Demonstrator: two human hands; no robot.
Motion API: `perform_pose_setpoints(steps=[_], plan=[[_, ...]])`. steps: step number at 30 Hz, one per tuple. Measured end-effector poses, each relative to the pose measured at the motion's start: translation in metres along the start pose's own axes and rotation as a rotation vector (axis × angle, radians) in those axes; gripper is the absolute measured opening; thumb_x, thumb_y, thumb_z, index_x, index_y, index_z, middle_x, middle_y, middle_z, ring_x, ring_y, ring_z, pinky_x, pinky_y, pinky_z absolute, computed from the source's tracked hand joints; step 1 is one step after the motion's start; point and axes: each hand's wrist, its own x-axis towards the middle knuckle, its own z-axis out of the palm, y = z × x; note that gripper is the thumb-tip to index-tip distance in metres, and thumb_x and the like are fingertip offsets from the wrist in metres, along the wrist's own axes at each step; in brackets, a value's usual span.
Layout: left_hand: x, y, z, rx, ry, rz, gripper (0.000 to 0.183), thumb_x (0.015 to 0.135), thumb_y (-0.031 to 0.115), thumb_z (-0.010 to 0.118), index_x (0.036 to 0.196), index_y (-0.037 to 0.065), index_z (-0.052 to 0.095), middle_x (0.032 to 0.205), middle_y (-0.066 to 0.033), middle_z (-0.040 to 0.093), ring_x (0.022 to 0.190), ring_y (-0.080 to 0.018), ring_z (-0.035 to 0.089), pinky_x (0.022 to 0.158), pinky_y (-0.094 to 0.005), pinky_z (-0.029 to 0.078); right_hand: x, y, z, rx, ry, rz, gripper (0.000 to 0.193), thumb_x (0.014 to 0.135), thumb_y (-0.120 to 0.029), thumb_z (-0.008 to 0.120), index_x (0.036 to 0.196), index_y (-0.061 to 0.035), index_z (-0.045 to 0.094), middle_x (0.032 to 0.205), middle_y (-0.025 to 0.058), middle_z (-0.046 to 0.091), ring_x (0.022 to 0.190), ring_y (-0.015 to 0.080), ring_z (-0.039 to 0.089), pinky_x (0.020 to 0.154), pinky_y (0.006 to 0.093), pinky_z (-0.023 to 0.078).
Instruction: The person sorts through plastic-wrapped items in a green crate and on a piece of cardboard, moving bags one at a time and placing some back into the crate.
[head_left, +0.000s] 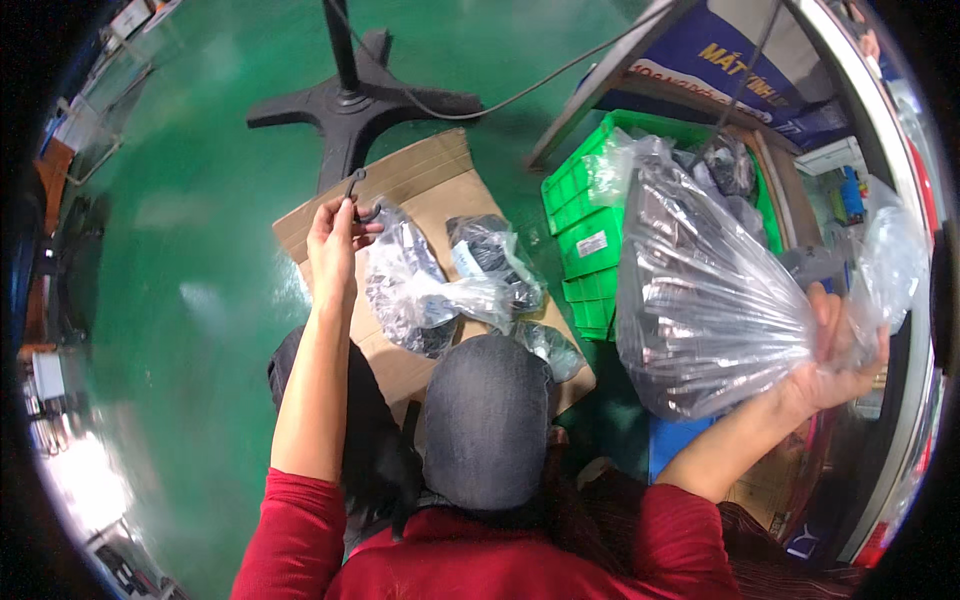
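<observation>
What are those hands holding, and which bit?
The left hand pinches a small, thin, black hooked piece; exactly where is unclear. The right hand grips a big clear plastic bag by its gathered neck.

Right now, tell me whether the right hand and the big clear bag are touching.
Touching. The head view shows the right hand wrapped around the gathered neck of the big clear bag.

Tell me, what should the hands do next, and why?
Maybe lay the small dark piece on the cardboard, freeing the left hand to help steady the big clear bag, because only the right hand grips that, by its bunched neck.
</observation>
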Motion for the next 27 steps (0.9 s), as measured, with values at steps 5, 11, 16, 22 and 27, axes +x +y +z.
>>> perform_pose_setpoints(steps=[5,11,16,22,27], plan=[[-0.009,0.015,0.007,-0.172,0.052,0.037,0.018,0.081,0.018,0.044,0.090,0.003,0.046,0.075,-0.0058,0.053,0.058,-0.0138,0.055,0.053,-0.0225,0.042,0.007,0.043,0.040,-0.133,0.304,-0.015,0.028,0.068,-0.033,0.048,0.068,-0.0045,0.044,0.043,0.0010,0.035,0.034,0.0117,0.031,0.041,0.0265,0.032],[-0.024,0.038,-0.008,-0.157,0.063,0.089,0.024,0.081,0.018,0.045,0.097,0.001,0.044,0.077,-0.0050,0.050,0.059,-0.0123,0.050,0.054,-0.0209,0.040,-0.021,0.157,0.078,-0.007,0.087,0.553,0.022,0.071,-0.020,0.054,0.084,-0.0017,0.053,0.057,0.0051,0.048,0.044,0.0149,0.047,0.044,0.0252,0.041],[-0.024,0.035,-0.002,-0.103,0.021,0.148,0.020,0.081,0.019,0.046,0.094,0.004,0.046,0.076,-0.0034,0.052,0.061,-0.0104,0.051,0.054,-0.0195,0.039,-0.050,0.247,0.073,-0.414,-0.244,0.497,0.020,0.068,-0.015,0.056,0.080,0.0012,0.058,0.072,0.0023,0.058,0.059,0.0066,0.050,0.051,0.0226,0.040],[-0.004,0.012,-0.005,-0.047,0.049,0.082,0.016,0.080,0.018,0.046,0.091,0.007,0.048,0.075,-0.0020,0.053,0.060,-0.0093,0.051,0.052,-0.0178,0.040,-0.061,0.262,0.074,-0.929,-0.713,0.441,0.025,0.069,-0.016,0.057,0.083,0.0030,0.050,0.077,0.0150,0.056,0.072,0.0230,0.056,0.064,0.0302,0.043],[0.004,0.009,-0.005,-0.004,0.090,0.039,0.017,0.080,0.019,0.047,0.091,0.007,0.048,0.074,-0.0011,0.053,0.059,-0.0088,0.051,0.052,-0.0174,0.041,-0.012,0.154,0.031,-0.672,-0.367,-0.041,0.019,0.066,-0.012,0.056,0.083,-0.0023,0.052,0.079,0.0133,0.055,0.076,0.0272,0.054,0.065,0.0330,0.042]])
